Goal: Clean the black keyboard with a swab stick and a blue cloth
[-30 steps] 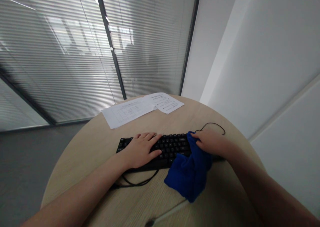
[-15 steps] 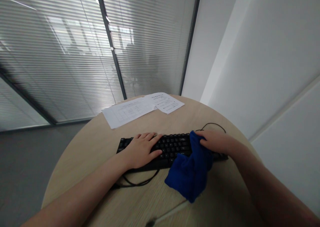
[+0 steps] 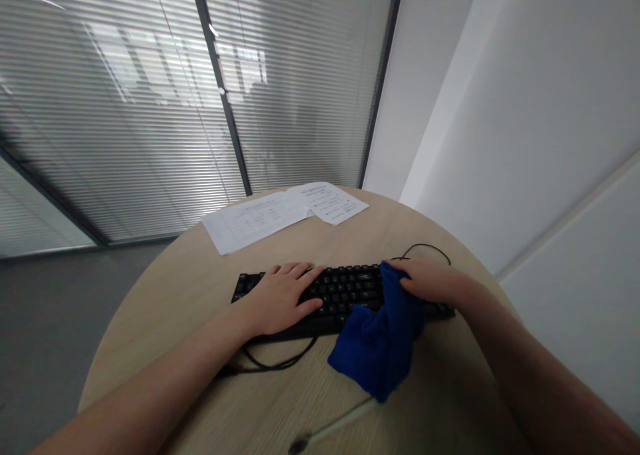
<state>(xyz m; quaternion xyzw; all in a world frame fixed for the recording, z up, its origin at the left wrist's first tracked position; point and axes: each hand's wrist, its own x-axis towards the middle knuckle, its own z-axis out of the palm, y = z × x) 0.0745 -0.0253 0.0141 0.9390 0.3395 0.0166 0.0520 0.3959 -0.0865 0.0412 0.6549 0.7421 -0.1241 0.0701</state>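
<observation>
A black keyboard [image 3: 345,293] lies across the round table. Flat on its left half rests my left hand [image 3: 283,298], fingers spread over the keys. My right hand [image 3: 430,280] is closed on a blue cloth [image 3: 385,335] at the keyboard's right part. The cloth covers some of the keys and hangs down over the near edge onto the table. Part of the right hand's fingers is hidden behind the cloth.
Printed papers [image 3: 260,221] lie at the table's far edge. A black cable [image 3: 285,363] loops near my left wrist, and a thin wire [image 3: 425,245] curves behind my right hand. A thin pale stick with a dark tip [image 3: 300,443] lies in front. A white wall [image 3: 550,108] stands right.
The view has shifted very slightly. Both hands, the cloth and the keyboard keep nearly the same places relative to each other.
</observation>
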